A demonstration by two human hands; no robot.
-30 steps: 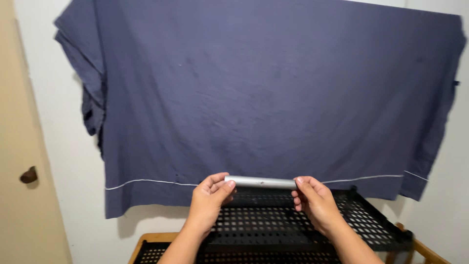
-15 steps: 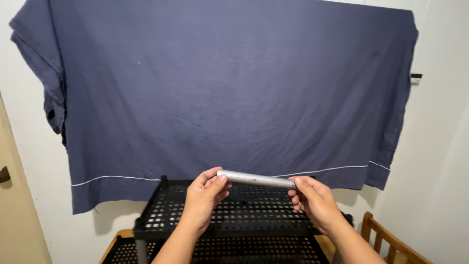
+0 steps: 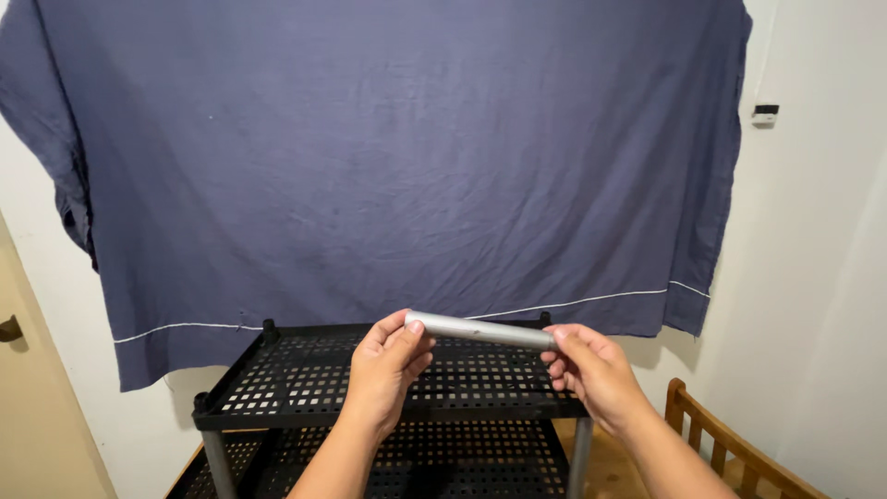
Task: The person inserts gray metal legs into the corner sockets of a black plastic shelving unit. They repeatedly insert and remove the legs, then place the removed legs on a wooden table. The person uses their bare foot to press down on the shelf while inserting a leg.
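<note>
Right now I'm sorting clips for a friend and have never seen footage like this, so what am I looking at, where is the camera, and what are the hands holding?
There is no machine here: the picture comes from a camera worn on a person's head, looking down and forward at their own two bare hands. The left hand and the right hand each grip one end of a short grey metal tube, held roughly level, its right end slightly lower. Just below the hands is a black shelf rack with perforated plastic trays; its top tray has small sockets at the corners, and a grey post like the held tube supports it. Nothing lies on the top tray. Behind hangs a large dark blue cloth with a thin white stripe near its hem, covering the white wall. A wooden chair back shows at lower right.
</note>
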